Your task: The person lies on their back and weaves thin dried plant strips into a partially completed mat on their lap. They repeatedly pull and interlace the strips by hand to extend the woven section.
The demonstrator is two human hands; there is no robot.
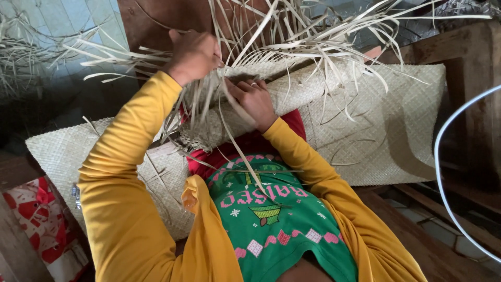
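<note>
- Nearest you, your green shirt and yellow sleeves.
- Your left hand is closed around pale loose strips.
- Your right hand lies flat, fingers spread, pressing the woven mat.

A home craft corner, used for mat weaving by hand, is suggested. A pale woven mat is spread over a dark wooden bench, with loose dried leaf strips fanned out from its unfinished edge. Pale blue-green floor tiles are seen at the upper left, and more dried strips are heaped there. A red and white patterned cloth is seen at the lower left.
</note>
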